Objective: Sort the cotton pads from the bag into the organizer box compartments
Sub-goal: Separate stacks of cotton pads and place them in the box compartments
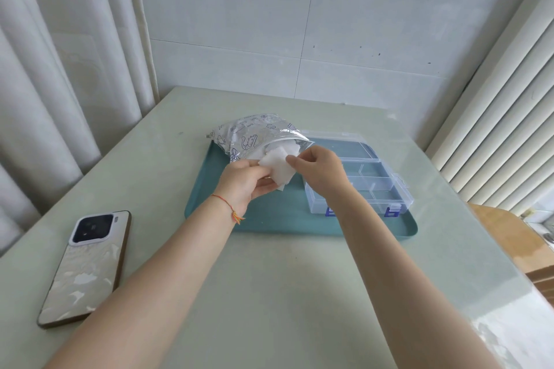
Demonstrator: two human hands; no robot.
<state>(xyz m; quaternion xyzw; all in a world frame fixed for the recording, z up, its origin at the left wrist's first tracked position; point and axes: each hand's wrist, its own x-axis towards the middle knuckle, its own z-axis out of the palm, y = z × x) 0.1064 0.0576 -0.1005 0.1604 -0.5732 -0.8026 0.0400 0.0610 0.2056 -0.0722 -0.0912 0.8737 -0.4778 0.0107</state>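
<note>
Left hand [248,181] grips a stack of cotton pads [277,169] at the bag [248,136] mouth; right hand [317,169] pinches the top pad, apparently to separate it for the open organizer box [359,183] just right

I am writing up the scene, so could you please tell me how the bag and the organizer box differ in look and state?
The bag is soft, silvery and printed with blue drawings; the organizer box is rigid clear plastic with blue latches. The bag bulges with cotton pads showing at its open mouth; the box's visible compartments look bare. The left hand and right hand hold pads just outside the bag's mouth, beside the box. Both are open and lie on the teal tray.
</note>
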